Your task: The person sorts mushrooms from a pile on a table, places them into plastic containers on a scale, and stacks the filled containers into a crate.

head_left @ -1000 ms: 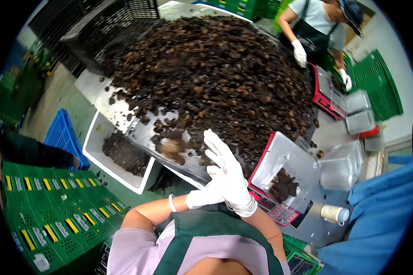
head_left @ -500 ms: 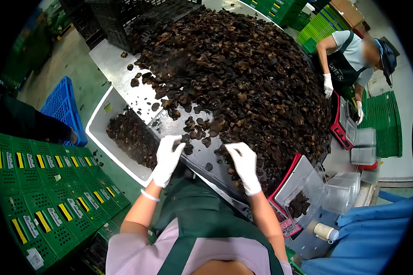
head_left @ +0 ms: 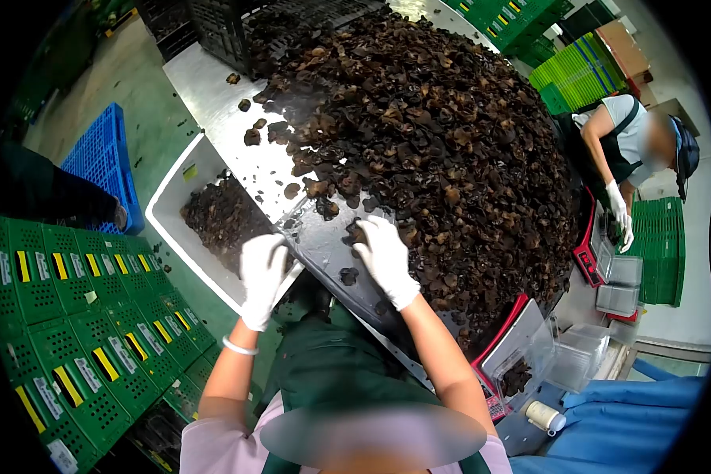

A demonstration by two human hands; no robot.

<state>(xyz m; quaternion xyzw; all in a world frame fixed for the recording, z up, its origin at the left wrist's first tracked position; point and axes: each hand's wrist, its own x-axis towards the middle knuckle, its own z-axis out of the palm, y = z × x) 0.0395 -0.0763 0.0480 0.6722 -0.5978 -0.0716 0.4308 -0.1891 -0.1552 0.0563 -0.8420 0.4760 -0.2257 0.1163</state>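
Note:
My left hand (head_left: 262, 272), in a white glove, hangs over the near rim of a white bin (head_left: 163, 207), fingers apart and nothing visible in them. Dark wood ear mushrooms (head_left: 221, 215) lie inside that bin. Over the grey metal tray (head_left: 312, 237), my gloved right hand (head_left: 387, 265) has its fingers and thumb curled around a dark wood ear mushroom (head_left: 355, 231); the palm side is hidden. Another wood ear (head_left: 348, 276) lies loose on the tray just below this hand. A large heap of wood ears (head_left: 442, 166) spreads beyond and to the right.
A red-edged scale (head_left: 498, 347) holding mushrooms in a clear box stands right, near stacked clear boxes (head_left: 581, 355) and a white bottle (head_left: 545, 416). Green crates (head_left: 95, 340) line the left. A gloved co-worker (head_left: 608, 150) stands by another scale (head_left: 592, 245).
My left hand has moved left and down, from the tray to the bin. My right hand has shifted left from the heap's edge. Several loose mushrooms have left the tray's middle.

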